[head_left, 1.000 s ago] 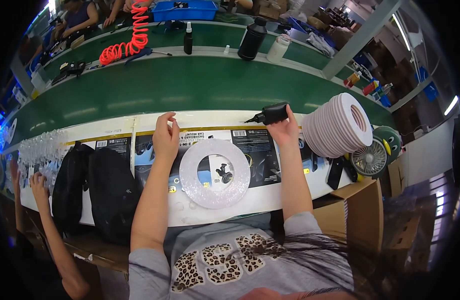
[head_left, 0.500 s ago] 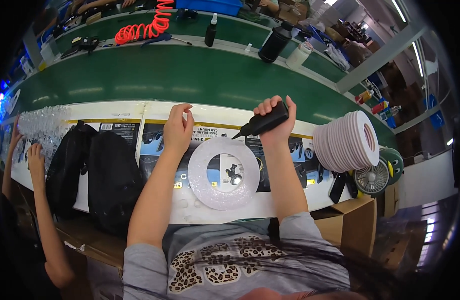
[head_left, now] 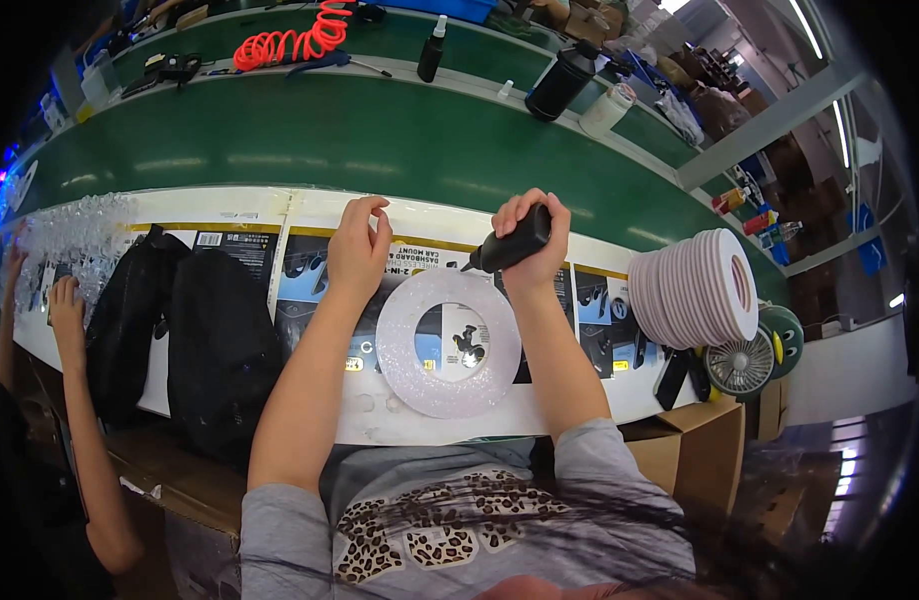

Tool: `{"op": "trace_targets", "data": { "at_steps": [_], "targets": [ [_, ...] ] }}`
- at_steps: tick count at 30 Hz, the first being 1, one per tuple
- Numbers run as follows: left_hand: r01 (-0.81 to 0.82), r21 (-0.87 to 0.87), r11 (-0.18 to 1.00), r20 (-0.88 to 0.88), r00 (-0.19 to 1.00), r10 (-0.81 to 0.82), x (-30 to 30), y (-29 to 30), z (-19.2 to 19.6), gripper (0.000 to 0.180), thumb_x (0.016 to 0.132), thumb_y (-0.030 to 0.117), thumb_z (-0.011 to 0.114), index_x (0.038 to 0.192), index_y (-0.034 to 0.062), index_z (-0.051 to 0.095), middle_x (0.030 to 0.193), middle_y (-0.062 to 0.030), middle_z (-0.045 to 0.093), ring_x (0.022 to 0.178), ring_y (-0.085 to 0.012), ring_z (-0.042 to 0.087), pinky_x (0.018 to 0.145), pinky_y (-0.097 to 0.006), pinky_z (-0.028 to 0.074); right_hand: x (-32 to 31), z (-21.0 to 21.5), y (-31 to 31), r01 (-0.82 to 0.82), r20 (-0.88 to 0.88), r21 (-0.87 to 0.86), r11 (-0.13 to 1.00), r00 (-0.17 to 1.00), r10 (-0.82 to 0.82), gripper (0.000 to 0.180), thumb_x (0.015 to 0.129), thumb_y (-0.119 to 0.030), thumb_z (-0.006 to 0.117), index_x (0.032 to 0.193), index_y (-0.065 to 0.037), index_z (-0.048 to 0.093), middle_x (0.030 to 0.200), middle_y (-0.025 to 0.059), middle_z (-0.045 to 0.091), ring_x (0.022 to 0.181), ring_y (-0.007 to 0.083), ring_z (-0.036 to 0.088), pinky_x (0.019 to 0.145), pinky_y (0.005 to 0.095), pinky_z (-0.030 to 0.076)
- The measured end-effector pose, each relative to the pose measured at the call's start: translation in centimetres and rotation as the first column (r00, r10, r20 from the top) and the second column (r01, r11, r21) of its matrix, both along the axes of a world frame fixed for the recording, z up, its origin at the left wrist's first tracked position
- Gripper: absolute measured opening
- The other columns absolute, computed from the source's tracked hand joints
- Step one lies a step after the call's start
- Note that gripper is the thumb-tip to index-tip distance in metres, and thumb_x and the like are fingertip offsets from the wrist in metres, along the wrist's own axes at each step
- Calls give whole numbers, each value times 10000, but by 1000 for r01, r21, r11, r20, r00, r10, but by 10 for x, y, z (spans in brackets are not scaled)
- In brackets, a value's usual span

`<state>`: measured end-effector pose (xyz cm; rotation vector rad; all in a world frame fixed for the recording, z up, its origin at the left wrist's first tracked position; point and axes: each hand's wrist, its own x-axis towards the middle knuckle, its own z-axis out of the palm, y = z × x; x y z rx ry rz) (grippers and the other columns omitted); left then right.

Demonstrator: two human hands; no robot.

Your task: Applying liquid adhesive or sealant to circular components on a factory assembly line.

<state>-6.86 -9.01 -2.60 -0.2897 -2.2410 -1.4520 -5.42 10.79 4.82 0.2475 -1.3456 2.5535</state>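
A flat white sparkly ring (head_left: 398,345) lies on the work surface before me, between my forearms. My right hand (head_left: 542,255) is closed round a black squeeze bottle (head_left: 515,243). The bottle is tilted with its thin nozzle pointing down and left, its tip at the ring's far edge; I cannot tell whether it touches. Beyond the ring to the left, my left hand (head_left: 357,245) hovers with loosely bent fingers, the thumb apart and nothing visible in it. Printed packaging sheets (head_left: 305,275) lie under the ring.
A stack of similar white rings (head_left: 680,290) stands at the right, beside a small fan (head_left: 742,366). Black cloth-like items (head_left: 225,345) lie at the left, near a co-worker's hand (head_left: 68,305) and clear plastic pieces (head_left: 75,235). Bottles (head_left: 562,82) stand beyond the green belt (head_left: 310,135).
My right hand and the squeeze bottle have shifted slightly left, the nozzle tip moving left along the ring's far edge. My left hand has barely moved. The whole view has shifted a little.
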Motion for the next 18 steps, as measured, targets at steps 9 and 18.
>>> {"op": "trace_targets", "data": {
  "at_steps": [9,18],
  "targets": [
    [-1,8,1000,13,1000,1,0,0,0,171,898,77,528,1056,24,566,932,-90,592,597,-166,534,568,-282,449,-5,-3,0,-26,1,24,999,1000,26,430,943,-374,338,662,-61,427,538,77,432,528,173,430,555,292,369],
    [-13,9,1000,11,1000,13,-1,0,-1,166,877,93,540,1036,51,561,939,-81,593,585,-195,570,588,-324,472,-7,-7,0,-45,1,20,999,999,45,434,943,-373,338,654,-61,422,531,76,429,520,169,421,541,291,363]
  ]
}}
